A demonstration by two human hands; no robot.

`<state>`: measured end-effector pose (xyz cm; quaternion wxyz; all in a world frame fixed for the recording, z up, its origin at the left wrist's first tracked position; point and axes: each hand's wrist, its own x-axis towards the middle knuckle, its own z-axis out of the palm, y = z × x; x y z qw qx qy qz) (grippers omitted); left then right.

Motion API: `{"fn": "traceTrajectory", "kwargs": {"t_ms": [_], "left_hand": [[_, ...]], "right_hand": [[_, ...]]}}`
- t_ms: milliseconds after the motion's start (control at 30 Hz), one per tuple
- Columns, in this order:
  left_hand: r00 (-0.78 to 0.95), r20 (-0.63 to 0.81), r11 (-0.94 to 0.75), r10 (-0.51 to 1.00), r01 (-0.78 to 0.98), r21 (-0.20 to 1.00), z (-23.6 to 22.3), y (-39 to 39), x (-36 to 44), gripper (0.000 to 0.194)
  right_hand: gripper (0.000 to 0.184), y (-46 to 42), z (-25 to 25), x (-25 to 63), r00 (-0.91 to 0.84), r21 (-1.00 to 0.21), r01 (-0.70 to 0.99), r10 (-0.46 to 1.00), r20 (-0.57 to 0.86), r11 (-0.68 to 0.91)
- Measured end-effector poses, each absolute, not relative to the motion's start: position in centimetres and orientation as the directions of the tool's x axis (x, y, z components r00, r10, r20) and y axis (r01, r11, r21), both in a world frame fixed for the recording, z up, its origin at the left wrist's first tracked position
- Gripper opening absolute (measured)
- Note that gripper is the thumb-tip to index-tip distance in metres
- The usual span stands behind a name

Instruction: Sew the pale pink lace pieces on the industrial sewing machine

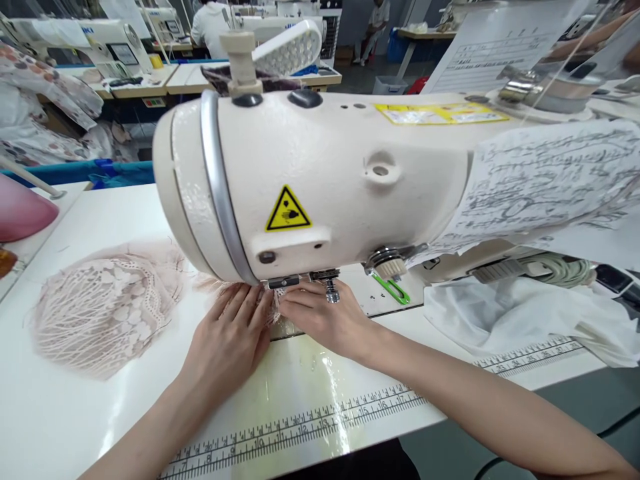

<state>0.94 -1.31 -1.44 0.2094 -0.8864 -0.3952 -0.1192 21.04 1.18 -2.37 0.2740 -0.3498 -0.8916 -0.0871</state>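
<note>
Both hands — left hand [227, 337], right hand [325, 317] — flat on lace [107, 307]

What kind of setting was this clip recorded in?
Most likely a garment factory sewing floor. Both hands, left hand and right hand, press pale pink lace fabric under an industrial sewing machine; a ruler strip edges the table, and more sewing machines stand on rows of tables behind.
</note>
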Motion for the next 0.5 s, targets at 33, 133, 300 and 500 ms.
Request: {"fn": "traceTrajectory", "kwargs": {"t_ms": [33,133,300,500], "left_hand": [[0.656,0.374,-0.599,0.655,0.753,-0.273,-1.5,-1.3,1.0,0.039],[0.658,0.375,-0.601,0.654,0.752,-0.272,-1.6,-1.4,1.1,0.04],[0.657,0.392,-0.601,0.644,0.751,-0.272,-1.4,-1.2,1.4,0.037],[0.624,0.354,-0.584,0.697,0.78,-0.225,-1.4,-1.2,1.5,0.039]], "right_hand": [[0.02,1.2,-2.3,21.1,-0.6,-0.031,0.681,0.582,0.55,0.732],[0.022,1.4,-2.2,21.2,-0.593,-0.026,0.693,0.59,0.548,0.721],[0.021,2.1,-2.2,21.5,-0.633,-0.041,0.661,0.587,0.505,0.749],[0.02,2.7,-2.0,21.8,-0.665,-0.083,0.628,0.589,0.459,0.774]]}}
